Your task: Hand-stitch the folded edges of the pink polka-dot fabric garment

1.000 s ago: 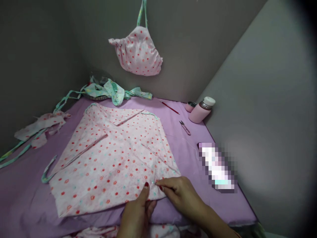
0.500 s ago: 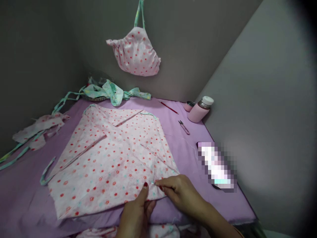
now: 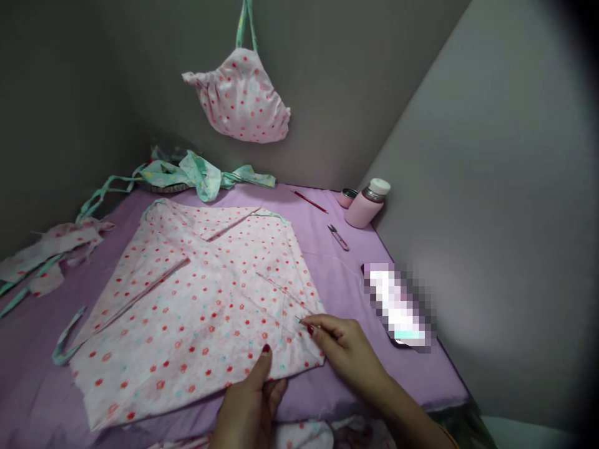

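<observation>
Your right hand (image 3: 344, 350) has edged up fold, fingers (image 3: 311, 330) pinching needle (image 3: 298, 319); left hand (image 3: 247, 406) grips cloth (image 3: 178, 318) edge, thumb on top: keep cloth flat, taut.

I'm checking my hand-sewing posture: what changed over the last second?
The right hand moved up off the near edge of the pink floral cloth, still pinching a needle. The left hand keeps its pinch on that edge; the thread snips lie as before.

Metal sliver (image 3: 298, 319) too small to tell, pixelated object (image 3: 399, 305)
</observation>
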Tool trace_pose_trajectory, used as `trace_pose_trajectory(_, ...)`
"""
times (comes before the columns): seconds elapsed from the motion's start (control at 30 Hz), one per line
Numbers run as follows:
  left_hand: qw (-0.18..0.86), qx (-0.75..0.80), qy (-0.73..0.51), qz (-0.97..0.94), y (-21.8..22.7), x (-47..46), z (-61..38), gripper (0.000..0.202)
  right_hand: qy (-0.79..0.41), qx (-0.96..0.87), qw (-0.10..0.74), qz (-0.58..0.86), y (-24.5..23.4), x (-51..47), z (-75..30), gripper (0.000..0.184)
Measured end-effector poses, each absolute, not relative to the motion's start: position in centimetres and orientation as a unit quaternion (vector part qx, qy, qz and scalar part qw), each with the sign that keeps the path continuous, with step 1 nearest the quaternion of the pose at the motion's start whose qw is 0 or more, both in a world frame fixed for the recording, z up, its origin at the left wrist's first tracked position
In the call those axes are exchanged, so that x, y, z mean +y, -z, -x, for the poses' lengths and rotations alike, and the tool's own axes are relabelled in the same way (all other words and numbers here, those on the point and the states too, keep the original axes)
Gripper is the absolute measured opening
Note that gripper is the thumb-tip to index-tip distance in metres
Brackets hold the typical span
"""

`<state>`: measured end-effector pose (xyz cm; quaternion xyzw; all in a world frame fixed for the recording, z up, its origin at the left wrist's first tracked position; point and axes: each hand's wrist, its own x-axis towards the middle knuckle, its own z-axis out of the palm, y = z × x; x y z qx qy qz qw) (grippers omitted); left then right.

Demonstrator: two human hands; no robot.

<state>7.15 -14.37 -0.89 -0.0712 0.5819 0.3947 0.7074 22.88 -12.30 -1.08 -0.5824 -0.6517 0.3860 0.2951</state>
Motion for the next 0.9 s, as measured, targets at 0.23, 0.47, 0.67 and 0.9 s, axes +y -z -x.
trace_pose_trajectory(0.23,0.708,0.586,-0.389,0.060,0.9,-14.3,-7.1,0.037,-0.454,-0.617,0.292,0.573,0.9,-12.1,-21.5,0.015)
trace_pose_trajectory(0.47,0.713,0.582,-0.386,0.063,0.8,-14.2,-7.1,0.032,-0.404,-0.717,0.229,0.520,0.3,-10.7,-21.2,0.016)
trace_pose_trajectory(0.67,0.722,0.574,-0.380,0.067,0.6,-14.3,-7.1,0.032,-0.276,-0.844,0.111,0.446,0.5,-9.7,-21.1,0.018)
trace_pose_trajectory(0.9,0.729,0.568,-0.373,0.076,0.5,-14.2,-7.0,0.031,-0.257,-0.825,0.096,0.494,0.4,-10.8,-22.1,0.014)
